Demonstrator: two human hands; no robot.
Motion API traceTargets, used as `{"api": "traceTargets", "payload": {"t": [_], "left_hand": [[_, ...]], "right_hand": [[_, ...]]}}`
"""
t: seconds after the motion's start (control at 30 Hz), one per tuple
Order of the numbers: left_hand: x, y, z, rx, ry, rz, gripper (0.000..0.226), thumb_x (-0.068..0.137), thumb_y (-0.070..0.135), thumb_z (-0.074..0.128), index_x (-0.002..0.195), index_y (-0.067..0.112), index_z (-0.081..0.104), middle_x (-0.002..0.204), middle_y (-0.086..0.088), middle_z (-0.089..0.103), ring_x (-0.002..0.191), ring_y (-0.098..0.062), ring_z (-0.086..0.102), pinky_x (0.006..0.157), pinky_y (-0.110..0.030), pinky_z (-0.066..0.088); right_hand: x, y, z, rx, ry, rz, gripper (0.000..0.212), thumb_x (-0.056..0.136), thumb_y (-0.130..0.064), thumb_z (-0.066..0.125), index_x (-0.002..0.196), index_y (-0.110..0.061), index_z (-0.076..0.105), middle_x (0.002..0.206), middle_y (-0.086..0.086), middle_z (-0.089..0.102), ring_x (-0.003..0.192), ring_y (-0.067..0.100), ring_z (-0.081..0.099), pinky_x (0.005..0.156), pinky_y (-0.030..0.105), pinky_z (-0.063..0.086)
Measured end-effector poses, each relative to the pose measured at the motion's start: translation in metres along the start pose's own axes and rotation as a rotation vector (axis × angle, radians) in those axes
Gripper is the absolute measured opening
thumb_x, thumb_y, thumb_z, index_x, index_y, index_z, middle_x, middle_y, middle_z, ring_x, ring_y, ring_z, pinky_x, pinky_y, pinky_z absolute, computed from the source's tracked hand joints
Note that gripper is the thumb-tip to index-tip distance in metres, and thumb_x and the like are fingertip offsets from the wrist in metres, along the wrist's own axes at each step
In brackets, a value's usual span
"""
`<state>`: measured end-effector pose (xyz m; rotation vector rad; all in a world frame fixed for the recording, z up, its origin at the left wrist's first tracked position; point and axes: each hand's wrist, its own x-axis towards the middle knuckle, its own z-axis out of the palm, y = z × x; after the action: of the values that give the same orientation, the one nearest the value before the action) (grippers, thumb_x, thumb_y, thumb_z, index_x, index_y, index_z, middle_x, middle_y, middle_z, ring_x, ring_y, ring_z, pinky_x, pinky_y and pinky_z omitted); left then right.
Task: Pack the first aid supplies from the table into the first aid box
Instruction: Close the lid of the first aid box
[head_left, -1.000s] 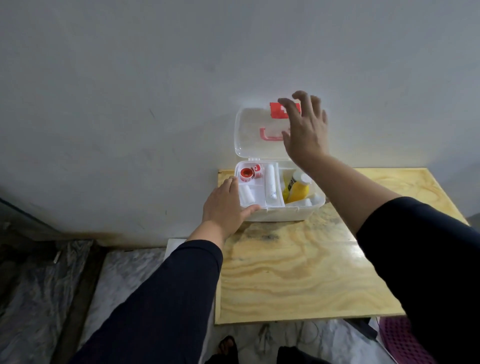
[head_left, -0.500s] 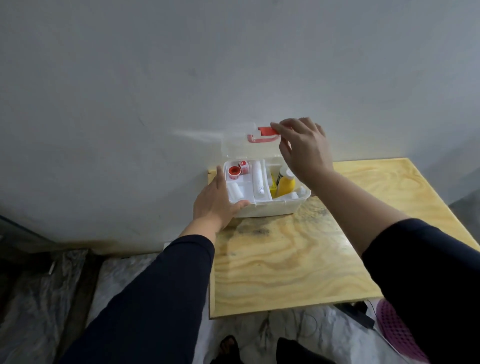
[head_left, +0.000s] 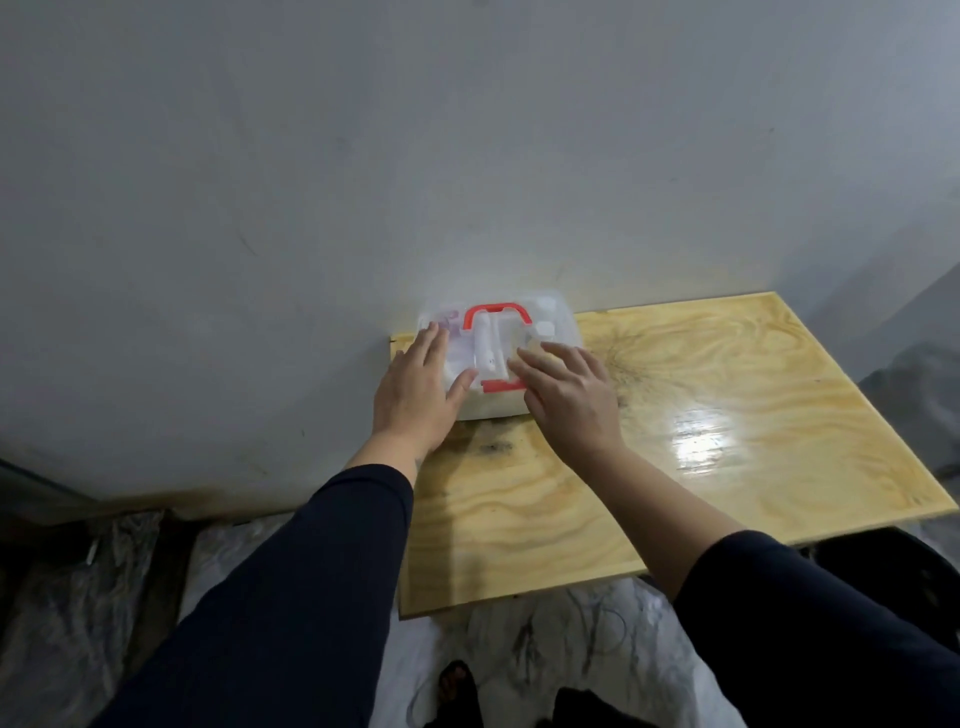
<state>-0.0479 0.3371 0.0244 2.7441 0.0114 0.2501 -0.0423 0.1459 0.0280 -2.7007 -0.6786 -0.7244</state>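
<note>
The first aid box (head_left: 563, 325) is a translucent white case with a red handle (head_left: 496, 313) and a red front latch (head_left: 498, 385). It stands at the far left corner of the wooden table (head_left: 701, 415), against the wall, with its lid down. Supplies show dimly through the lid. My left hand (head_left: 421, 387) lies flat on the lid's left part, fingers spread. My right hand (head_left: 569, 395) rests flat on the lid's right front part, fingertips next to the latch. Neither hand holds anything.
A grey wall (head_left: 467, 156) rises directly behind the box. Plastic sheeting (head_left: 78, 597) covers the floor left of and below the table. A foot (head_left: 457, 686) shows near the bottom edge, under the table's front.
My right hand has swung the lid down from upright until it lies shut on the box. My left hand has moved from the box's front left corner onto the lid.
</note>
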Motion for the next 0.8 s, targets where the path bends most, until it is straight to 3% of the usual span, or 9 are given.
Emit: {"api": "traceTargets", "payload": {"t": [0.1,0.2,0.3,0.43,0.8], "left_hand": [[0.0,0.003,0.006,0.05,-0.041,-0.018,0.066,0.097,0.047,0.036,0.152,0.019,0.013,0.161,0.002,0.01,0.147,-0.016,0.009,0.119,-0.034,0.017],[0.0,0.004,0.007,0.055,-0.014,-0.035,0.064,0.097,0.039,0.045,0.151,0.02,0.017,0.161,0.002,0.012,0.147,-0.016,0.012,0.115,-0.034,0.024],[-0.001,0.004,0.007,0.053,-0.005,-0.041,0.065,0.095,0.035,0.051,0.15,0.021,0.02,0.16,0.004,0.013,0.147,-0.014,0.012,0.11,-0.033,0.032],[-0.001,0.004,0.009,0.053,0.0,-0.045,0.067,0.093,0.033,0.056,0.149,0.02,0.022,0.16,0.004,0.015,0.146,-0.014,0.013,0.106,-0.034,0.037],[0.0,-0.001,0.015,0.046,0.014,-0.01,0.069,0.092,0.031,0.057,0.15,0.019,0.021,0.16,0.004,0.013,0.146,-0.013,0.011,0.109,-0.03,0.03]], "right_hand": [[-0.003,0.005,0.005,0.061,-0.065,0.123,0.035,0.09,-0.025,0.058,0.125,-0.022,0.06,0.134,0.004,0.06,0.128,0.026,0.051,0.104,0.045,0.043],[0.005,0.014,0.012,0.1,-0.297,0.354,0.07,0.088,-0.052,0.051,0.147,-0.027,0.023,0.158,0.012,0.021,0.145,0.035,0.018,0.115,0.051,0.025],[0.013,0.023,0.02,0.221,-0.442,0.477,0.102,0.073,-0.064,0.063,0.149,-0.028,0.005,0.16,0.015,-0.001,0.145,0.039,0.014,0.114,0.051,0.026],[0.014,0.027,0.032,0.262,-0.411,0.473,0.107,0.068,-0.049,0.078,0.147,-0.032,0.008,0.159,0.015,-0.002,0.136,0.045,0.033,0.104,0.052,0.041],[0.011,0.025,0.044,0.207,-0.258,0.456,0.104,0.065,-0.044,0.082,0.145,-0.03,0.016,0.156,0.017,0.012,0.128,0.042,0.043,0.095,0.05,0.05]]}}
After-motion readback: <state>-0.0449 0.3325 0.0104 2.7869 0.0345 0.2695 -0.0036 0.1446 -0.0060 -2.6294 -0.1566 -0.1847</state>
